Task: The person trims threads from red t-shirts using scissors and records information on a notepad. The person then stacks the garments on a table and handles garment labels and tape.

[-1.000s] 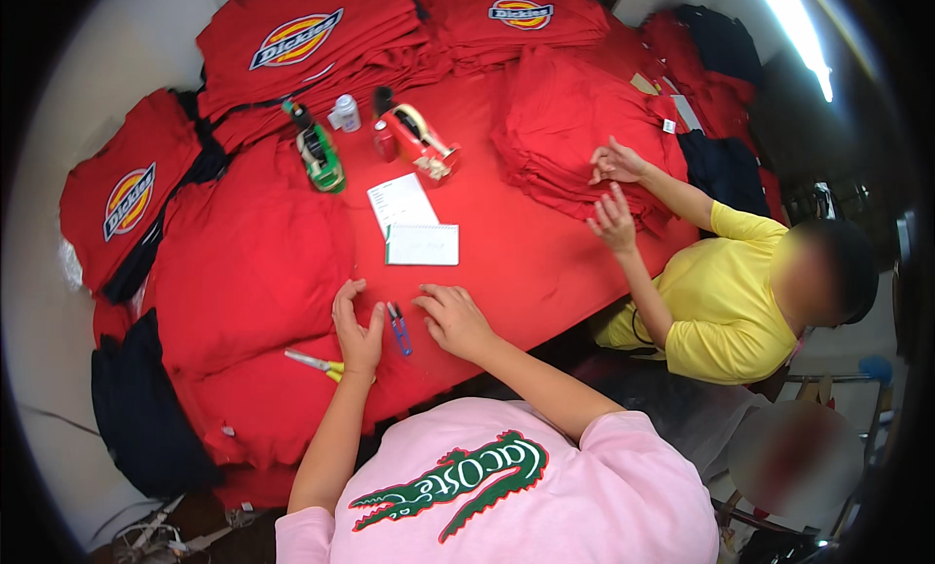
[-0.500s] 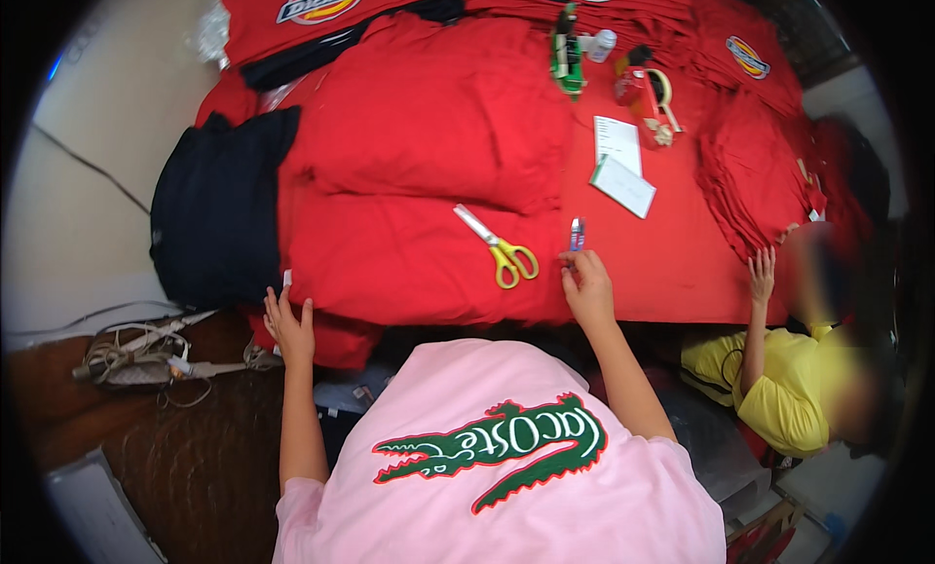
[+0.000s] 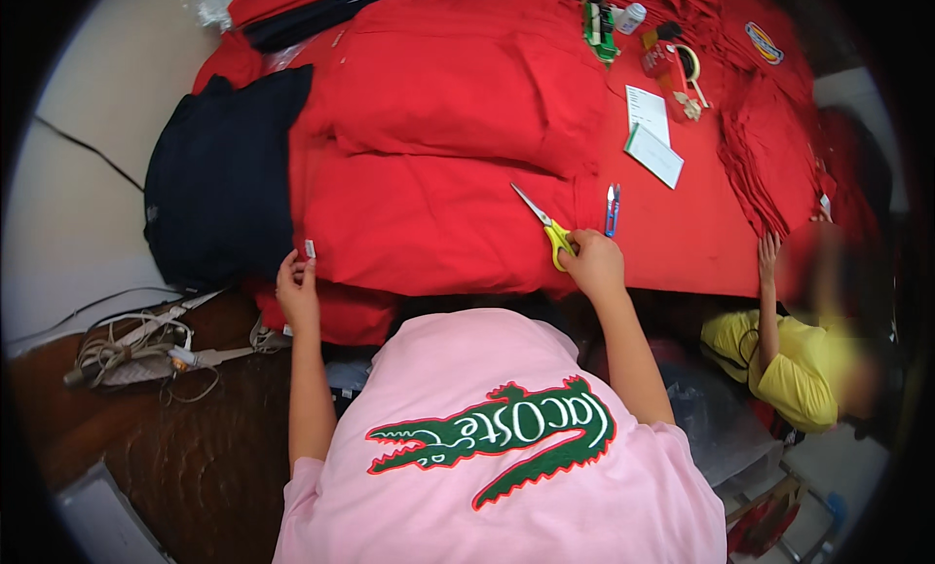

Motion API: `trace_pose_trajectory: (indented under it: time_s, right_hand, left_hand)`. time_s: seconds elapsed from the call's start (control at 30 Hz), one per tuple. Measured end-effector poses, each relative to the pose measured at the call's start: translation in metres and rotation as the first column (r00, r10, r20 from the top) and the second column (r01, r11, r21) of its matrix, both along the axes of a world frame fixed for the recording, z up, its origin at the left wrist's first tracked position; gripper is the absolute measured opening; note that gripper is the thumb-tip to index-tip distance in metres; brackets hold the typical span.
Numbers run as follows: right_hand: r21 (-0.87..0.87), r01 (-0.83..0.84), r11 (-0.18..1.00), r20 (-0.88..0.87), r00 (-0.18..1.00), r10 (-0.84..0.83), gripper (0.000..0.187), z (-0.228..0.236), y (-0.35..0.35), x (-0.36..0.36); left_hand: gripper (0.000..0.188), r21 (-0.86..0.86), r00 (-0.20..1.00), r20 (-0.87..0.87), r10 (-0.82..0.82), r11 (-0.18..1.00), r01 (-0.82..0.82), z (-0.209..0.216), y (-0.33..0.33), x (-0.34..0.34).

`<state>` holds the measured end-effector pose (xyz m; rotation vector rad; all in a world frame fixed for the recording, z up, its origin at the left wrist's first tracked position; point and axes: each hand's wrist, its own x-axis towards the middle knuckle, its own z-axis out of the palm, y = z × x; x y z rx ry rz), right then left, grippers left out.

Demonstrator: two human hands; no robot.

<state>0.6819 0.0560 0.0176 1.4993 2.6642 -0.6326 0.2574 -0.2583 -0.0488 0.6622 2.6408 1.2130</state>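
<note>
At the near left edge of a red garment pile (image 3: 438,213), my left hand (image 3: 298,289) has its thumb and finger closed at a small white label (image 3: 310,249). My right hand (image 3: 596,265) grips the yellow handles of a pair of scissors (image 3: 558,237) lying on the pile. Their blades are slightly apart and point to the far left; the fingers hide part of the handles. Just right of that hand lie blue thread snips (image 3: 612,211). A dark navy garment (image 3: 219,184) adjoins the pile on the left.
Papers (image 3: 654,155), a tape roll (image 3: 690,65), a white bottle (image 3: 630,18) and a green tool (image 3: 599,33) lie farther back. A co-worker's hand (image 3: 768,262) rests by red garments at right. Tangled cables (image 3: 136,350) lie at lower left.
My right hand has moved from beside the thread snips onto the scissors' handles, and the scissors have turned slightly. The left hand's spread fingers have closed at the label.
</note>
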Motion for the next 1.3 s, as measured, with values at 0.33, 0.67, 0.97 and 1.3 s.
trace_pose_trajectory:
  time_s: [0.33,0.67,0.97,1.3]
  right_hand:
    - [-0.568,0.41,0.714,-0.583,0.412,-0.7,0.023,-0.013,-0.011,0.089]
    - [-0.012,0.491,0.871,-0.442,0.779,-0.445,0.029,-0.042,-0.039,0.023]
    - [-0.199,0.487,0.851,-0.531,0.676,-0.511,0.023,0.0,0.051,0.008]
    - [-0.463,0.342,0.817,-0.596,0.562,-0.573,0.027,0.009,-0.029,-0.009]
  left_hand:
    - [0.021,-0.098,0.993,0.028,-0.116,0.988,0.119,0.006,0.03,-0.018]
    - [0.022,0.258,0.971,0.162,-0.176,0.957,0.13,0.028,0.036,-0.058]
    - [0.022,0.481,0.978,-0.069,-0.199,0.852,0.207,0.072,0.193,-0.146]
    - [0.011,0.506,0.904,0.408,-0.128,0.856,-0.107,0.031,0.11,-0.032]
